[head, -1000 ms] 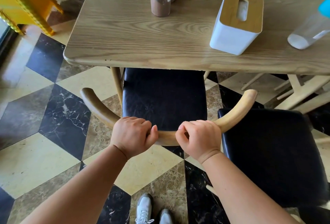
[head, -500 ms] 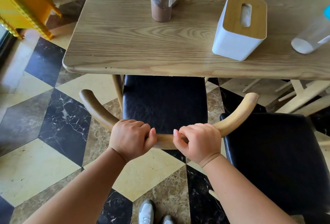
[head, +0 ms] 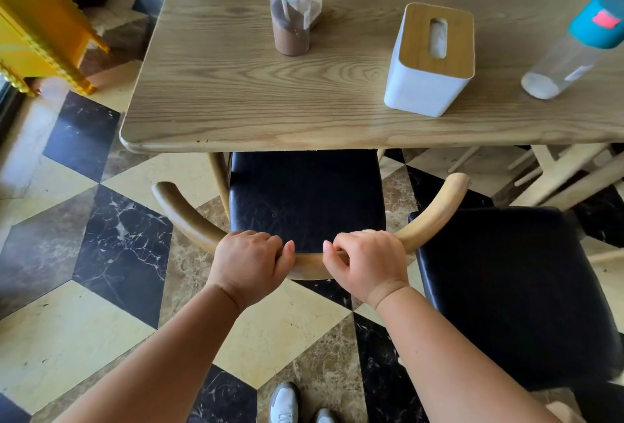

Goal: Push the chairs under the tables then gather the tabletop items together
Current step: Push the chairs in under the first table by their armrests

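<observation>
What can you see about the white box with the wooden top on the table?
The white box is a tissue holder with rounded corners and a light wooden lid. The lid has a long oval slot with white tissue showing inside. It stands upright on the wooden table, near the front edge, between two clear jars with blue caps. Nothing else touches it.

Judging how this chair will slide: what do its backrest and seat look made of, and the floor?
Backrest: bent wood, smooth matte finish, grain visible. Seat: black padding, likely leather or vinyl, with fine creases and a slight sheen. Floor: polished stone tiles, probably marble, veined and glossy.
</observation>
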